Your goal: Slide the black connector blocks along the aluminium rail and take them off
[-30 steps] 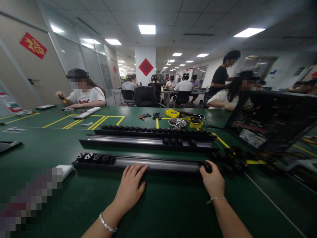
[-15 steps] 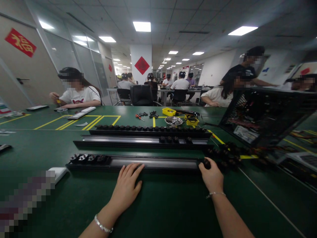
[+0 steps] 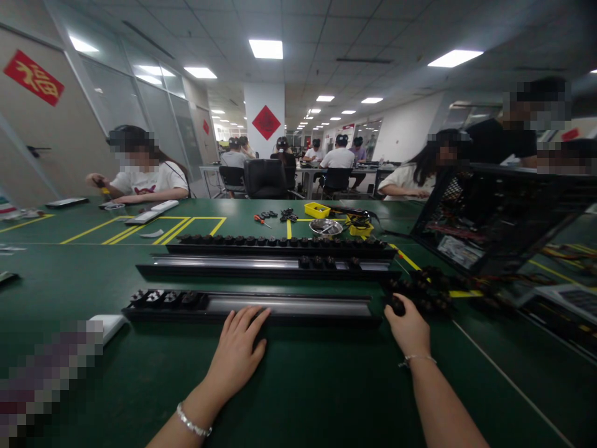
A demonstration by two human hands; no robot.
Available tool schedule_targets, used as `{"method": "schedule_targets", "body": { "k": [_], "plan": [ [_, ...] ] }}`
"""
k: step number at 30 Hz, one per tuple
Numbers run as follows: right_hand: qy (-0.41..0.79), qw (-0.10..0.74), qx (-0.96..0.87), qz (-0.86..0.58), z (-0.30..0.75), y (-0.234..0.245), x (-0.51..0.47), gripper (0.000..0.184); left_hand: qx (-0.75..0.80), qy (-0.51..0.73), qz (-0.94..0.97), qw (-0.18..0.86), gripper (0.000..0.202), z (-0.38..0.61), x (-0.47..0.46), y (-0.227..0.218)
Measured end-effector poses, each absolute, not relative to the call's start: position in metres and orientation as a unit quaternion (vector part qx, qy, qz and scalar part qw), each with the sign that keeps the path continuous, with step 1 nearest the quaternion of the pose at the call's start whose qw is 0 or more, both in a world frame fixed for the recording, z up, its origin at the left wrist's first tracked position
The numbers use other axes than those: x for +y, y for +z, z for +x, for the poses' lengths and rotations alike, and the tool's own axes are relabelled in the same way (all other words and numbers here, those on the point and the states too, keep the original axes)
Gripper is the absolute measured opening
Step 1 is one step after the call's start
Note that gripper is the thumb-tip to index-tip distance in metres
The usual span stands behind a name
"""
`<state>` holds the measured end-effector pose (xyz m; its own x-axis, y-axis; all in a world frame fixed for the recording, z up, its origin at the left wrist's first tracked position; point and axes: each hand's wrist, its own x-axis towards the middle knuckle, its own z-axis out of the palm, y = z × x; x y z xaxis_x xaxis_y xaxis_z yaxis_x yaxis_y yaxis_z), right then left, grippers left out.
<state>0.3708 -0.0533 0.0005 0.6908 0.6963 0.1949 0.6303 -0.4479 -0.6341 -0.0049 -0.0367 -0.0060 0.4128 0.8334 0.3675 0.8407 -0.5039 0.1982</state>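
Red sign [image 3: 34, 78] reads 福; right fingers [image 3: 407, 303] pinch black part [image 3: 398, 305].

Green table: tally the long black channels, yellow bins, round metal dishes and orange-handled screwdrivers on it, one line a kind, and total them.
Long black channels: 3 (front channel, middle channel, rear channel)
Yellow bins: 2 (left bin, right bin)
Round metal dish: 1
Orange-handled screwdriver: 1
Total: 7
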Motion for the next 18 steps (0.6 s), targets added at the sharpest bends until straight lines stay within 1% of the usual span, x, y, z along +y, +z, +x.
{"method": "schedule_targets", "body": {
  "k": [5,13,16,18],
  "plan": [
    [0.061,0.356,-0.421,-0.832,0.376,0.0,-0.046,0.052,-0.495,-0.218,-0.841,0.009,0.054,-0.005,-0.037,-0.006],
    [0.066,0.407,-0.4,-0.819,0.385,0.003,-0.052,0.053,-0.497,-0.214,-0.841,0.012,0.054,-0.005,-0.036,-0.006],
    [0.035,0.391,-0.359,-0.847,0.393,0.008,-0.067,0.053,-0.494,-0.213,-0.843,0.015,0.054,-0.006,-0.035,-0.007],
    [0.02,0.358,-0.344,-0.868,0.403,0.008,-0.077,0.053,-0.493,-0.214,-0.843,0.015,0.054,-0.006,-0.035,-0.008]
  ]
}}
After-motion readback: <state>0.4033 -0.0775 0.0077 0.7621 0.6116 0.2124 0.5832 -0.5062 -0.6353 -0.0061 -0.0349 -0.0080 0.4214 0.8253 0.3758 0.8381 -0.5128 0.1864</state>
